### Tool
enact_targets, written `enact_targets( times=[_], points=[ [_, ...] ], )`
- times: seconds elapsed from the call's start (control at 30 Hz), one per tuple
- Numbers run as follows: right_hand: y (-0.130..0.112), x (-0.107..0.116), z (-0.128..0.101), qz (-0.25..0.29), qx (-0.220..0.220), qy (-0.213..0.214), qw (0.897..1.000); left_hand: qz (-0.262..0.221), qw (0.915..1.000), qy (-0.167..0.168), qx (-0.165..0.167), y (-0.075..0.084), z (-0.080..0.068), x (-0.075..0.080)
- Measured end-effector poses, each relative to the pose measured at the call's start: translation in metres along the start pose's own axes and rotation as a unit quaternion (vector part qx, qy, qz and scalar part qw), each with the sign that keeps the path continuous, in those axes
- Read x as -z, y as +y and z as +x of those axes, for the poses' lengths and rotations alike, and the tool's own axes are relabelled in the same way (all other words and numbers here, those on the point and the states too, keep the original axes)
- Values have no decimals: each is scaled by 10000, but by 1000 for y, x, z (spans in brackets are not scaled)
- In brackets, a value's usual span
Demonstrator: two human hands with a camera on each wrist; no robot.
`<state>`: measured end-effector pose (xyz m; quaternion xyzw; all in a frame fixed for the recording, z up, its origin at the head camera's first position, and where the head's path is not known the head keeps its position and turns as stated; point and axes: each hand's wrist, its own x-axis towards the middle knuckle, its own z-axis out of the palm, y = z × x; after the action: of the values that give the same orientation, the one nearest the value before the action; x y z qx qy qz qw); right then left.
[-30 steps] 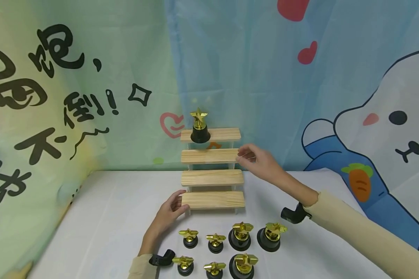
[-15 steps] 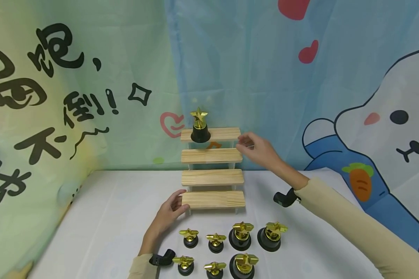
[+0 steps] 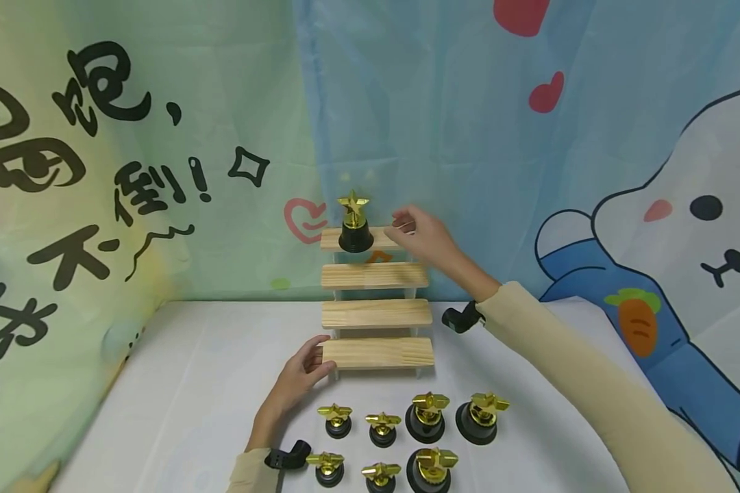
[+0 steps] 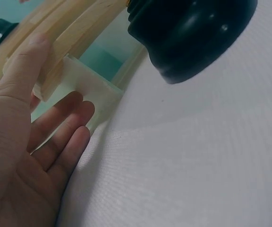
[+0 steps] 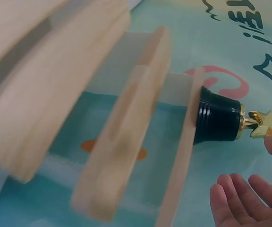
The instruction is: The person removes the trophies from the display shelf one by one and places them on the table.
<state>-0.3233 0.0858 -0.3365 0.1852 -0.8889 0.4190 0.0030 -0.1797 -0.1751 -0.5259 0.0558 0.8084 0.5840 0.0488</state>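
Note:
A tiered wooden display stand (image 3: 377, 313) rises at the middle of the table. My left hand (image 3: 302, 366) holds the left end of its lowest board, thumb on the wood and other fingers by the pale side support (image 4: 86, 78), as the left wrist view shows. On the top board, toward its left end, a gold star trophy (image 3: 355, 233) with a black base stands upright. My right hand (image 3: 424, 236) hovers over that board's right part, apart from the trophy, fingers loosely bent and holding nothing. In the right wrist view the fingers (image 5: 235, 198) are beside the trophy (image 5: 219, 116).
Several star trophies stand on the white table (image 3: 179, 397) in front of the stand: small ones such as this trophy (image 3: 338, 421) on the left, larger ones such as this trophy (image 3: 477, 418) on the right. A printed cloth backdrop (image 3: 444, 137) hangs close behind the stand.
My right hand has moved up and left, from beside the second-highest board to above the top board, nearer the trophy there. The left hand has stayed on the lowest board.

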Motion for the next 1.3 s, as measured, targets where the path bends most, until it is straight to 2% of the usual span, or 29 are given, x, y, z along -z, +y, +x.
enact_targets(
  times=[0.37, 0.57, 0.73, 1.07, 1.3],
  points=[
    [-21, -14, 34, 219, 203, 135, 9995, 82, 9999, -132, -60, 3, 0, 3],
    [-25, -17, 39, 296, 336, 29, 9990, 84, 9999, -135, -50, 2, 1, 2],
    [-25, -23, 42, 411, 405, 151, 9982, 38, 9999, -113, -54, 1, 2, 3],
    [-26, -26, 38, 573, 558, 254, 9965, 80, 9999, -100, -53, 1, 1, 2],
    [-34, -22, 20, 713, 805, 293, 9938, 73, 9999, -95, 33, 2, 0, 3]
  ],
)
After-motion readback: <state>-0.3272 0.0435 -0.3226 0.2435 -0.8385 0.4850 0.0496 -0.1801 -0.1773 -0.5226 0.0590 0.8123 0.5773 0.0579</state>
